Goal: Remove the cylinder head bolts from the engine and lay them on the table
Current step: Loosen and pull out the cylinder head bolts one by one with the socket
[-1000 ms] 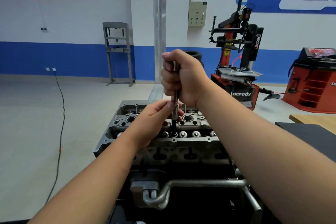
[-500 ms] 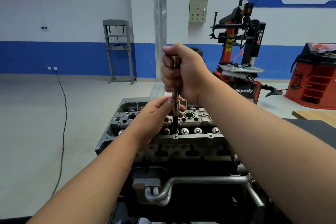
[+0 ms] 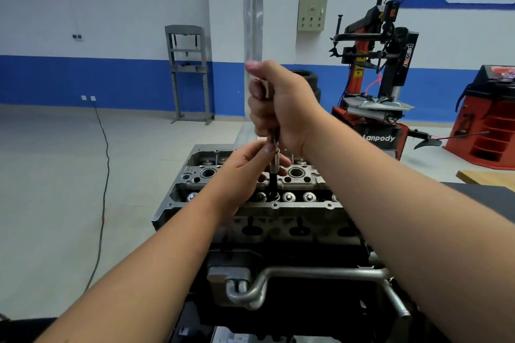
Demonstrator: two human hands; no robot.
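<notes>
A socket tool (image 3: 273, 164) is held upright over the cylinder head (image 3: 250, 205), its upper end wrapped in the fist of the right hand (image 3: 278, 108) and its shaft pinched just below by the fingertips of the left hand (image 3: 245, 167). The dark lower tip of the tool is seated in a recess directly beneath both hands, where a cylinder head bolt (image 3: 274, 197) is judged to sit; the bolt itself cannot be made out. Further bolt heads (image 3: 288, 197) are seen in a row just to the right of the tip, none yet lifted out. If the tool is tilted off vertical, the socket could be slipped off the bolt head and its corners rounded; if the loosened bolt is drawn up without a firm hold, it could be dropped back into the recess or into one of the open bores nearby. The dark counter (image 3: 485, 198) lies well off to the right of the right forearm, so a long carry is expected, during which a bolt could be let fall to the floor. No containers are seen; nothing is visibly laid on the counter.
</notes>
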